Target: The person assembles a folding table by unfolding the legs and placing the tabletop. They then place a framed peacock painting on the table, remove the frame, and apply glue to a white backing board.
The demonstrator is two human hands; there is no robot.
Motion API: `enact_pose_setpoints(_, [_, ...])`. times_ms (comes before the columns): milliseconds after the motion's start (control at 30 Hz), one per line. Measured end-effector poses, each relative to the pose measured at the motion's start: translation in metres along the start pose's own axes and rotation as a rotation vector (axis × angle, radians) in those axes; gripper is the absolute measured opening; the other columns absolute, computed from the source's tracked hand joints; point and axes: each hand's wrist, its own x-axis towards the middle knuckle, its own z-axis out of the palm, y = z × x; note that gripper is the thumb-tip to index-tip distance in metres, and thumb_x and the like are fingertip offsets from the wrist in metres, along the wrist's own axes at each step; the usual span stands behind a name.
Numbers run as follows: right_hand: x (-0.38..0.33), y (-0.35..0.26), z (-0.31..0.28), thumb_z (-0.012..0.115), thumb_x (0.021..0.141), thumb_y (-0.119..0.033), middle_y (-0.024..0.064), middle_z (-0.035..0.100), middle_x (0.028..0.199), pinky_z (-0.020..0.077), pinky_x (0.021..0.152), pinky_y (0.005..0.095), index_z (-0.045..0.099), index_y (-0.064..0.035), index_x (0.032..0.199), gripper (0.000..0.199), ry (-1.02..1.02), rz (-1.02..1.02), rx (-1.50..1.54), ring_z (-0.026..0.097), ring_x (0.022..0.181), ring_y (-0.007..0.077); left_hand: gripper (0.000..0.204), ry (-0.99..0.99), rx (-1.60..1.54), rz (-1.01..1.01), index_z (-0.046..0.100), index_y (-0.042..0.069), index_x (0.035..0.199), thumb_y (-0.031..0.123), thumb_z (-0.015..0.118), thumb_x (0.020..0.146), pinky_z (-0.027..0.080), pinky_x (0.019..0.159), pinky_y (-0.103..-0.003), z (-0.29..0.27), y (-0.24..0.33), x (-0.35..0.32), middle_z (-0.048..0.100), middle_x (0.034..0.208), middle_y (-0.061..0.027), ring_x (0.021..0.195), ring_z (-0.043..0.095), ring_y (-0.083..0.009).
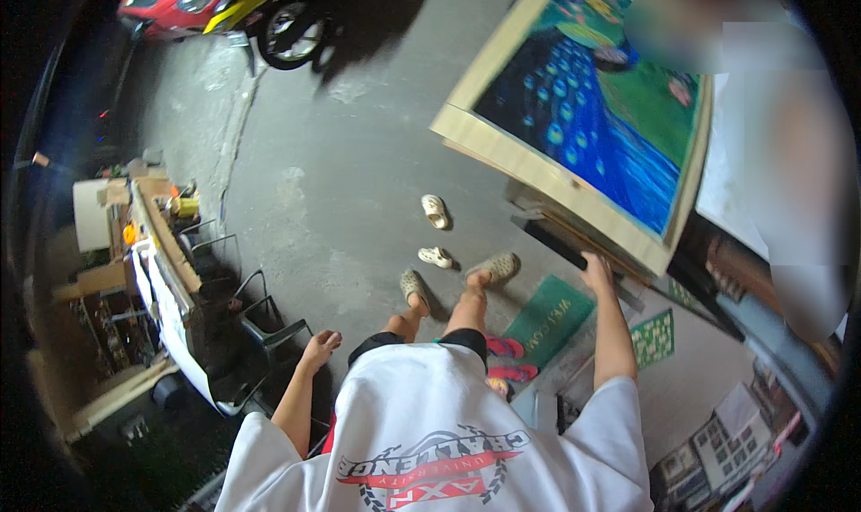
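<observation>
My left hand (320, 349) hangs at my side next to a black metal-framed chair (269, 319). Its fingers are loosely bent and a little apart, with nothing in them. To the right, my bent right hand (595, 273) is at the end of a dark ledge (552, 239) under a light wooden table (466, 125). Whether those fingers grip the ledge or only hang before it, I cannot tell. On the tabletop lies a painting (574, 117) of a blue peacock with green ground and flowers.
Cream clogs (434, 212) lie on the grey floor (332, 171) before my feet. A green doormat (549, 325) and pink-red slippers (508, 372) are to the right. A red and yellow motorbike (224, 5) stands far left; a cluttered workbench (166, 234) is at left. Another person (762, 117), blurred, is beyond the table.
</observation>
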Motion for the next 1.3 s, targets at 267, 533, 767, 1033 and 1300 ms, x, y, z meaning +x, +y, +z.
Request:
enact_pose_setpoints(267, [-0.023, -0.037, 0.008, 0.083, 0.071, -0.012, 0.0196, 0.062, 0.127, 0.0482, 0.098, 0.0442, 0.061, -0.0080, 0.129, 0.063, -0.012, 0.009, -0.148, 0.058, 0.118, 0.0366, 0.042, 0.060, -0.002, -0.115, 0.064, -0.003, 0.114, 0.035, 0.058, 0.098, 0.050, 0.085, -0.034, -0.055, -0.078, -0.060, 0.070, 0.109, -0.0119, 0.100, 0.067, -0.0200])
enact_pose_setpoints(533, [-0.053, -0.055, 0.016, 0.060, 0.089, -0.007, 0.0217, 0.058, 0.124, 0.0450, 0.099, 0.0462, 0.053, -0.0001, 0.132, 0.044, 0.171, -0.037, -0.218, 0.052, 0.120, 0.0397, 0.046, 0.018, 0.016, -0.284, 0.063, 0.000, 0.118, 0.040, 0.057, 0.097, 0.052, 0.079, -0.033, -0.077, -0.137, -0.099, 0.071, 0.110, -0.0105, 0.099, 0.067, -0.0206])
enact_pose_setpoints(767, [-0.129, -0.113, 0.010, 0.043, 0.095, -0.001, 0.0214, 0.047, 0.133, 0.0466, 0.099, 0.0450, 0.045, 0.0030, 0.132, 0.037, 0.340, 0.118, -0.364, 0.048, 0.122, 0.0389, 0.049, -0.156, -0.053, -0.202, 0.061, 0.000, 0.123, 0.040, 0.058, 0.095, 0.054, 0.087, -0.037, -0.082, -0.194, -0.114, 0.068, 0.115, -0.0151, 0.102, 0.066, -0.0251])
enact_pose_setpoints(1033, [-0.215, -0.195, -0.010, 0.065, 0.089, -0.025, 0.0196, 0.063, 0.121, 0.0500, 0.092, 0.0462, 0.058, -0.0047, 0.125, 0.042, -0.020, 0.303, -0.147, 0.059, 0.113, 0.0365, 0.053, -0.212, -0.082, -0.250, 0.062, 0.003, 0.123, 0.048, 0.059, 0.094, 0.055, 0.081, -0.037, -0.106, -0.124, -0.116, 0.069, 0.110, -0.0108, 0.099, 0.066, -0.0241])
enact_pose_setpoints(1300, [-0.214, -0.178, -0.041, 0.071, 0.082, -0.032, 0.0204, 0.067, 0.116, 0.0510, 0.085, 0.0428, 0.066, -0.0042, 0.115, 0.043, -0.159, 0.101, 0.316, 0.067, 0.097, 0.0311, 0.038, 0.046, -0.391, 0.135, 0.066, 0.000, 0.111, 0.034, 0.059, 0.096, 0.049, 0.064, -0.032, -0.202, 0.156, -0.044, 0.071, 0.102, -0.0096, 0.086, 0.068, -0.0188])
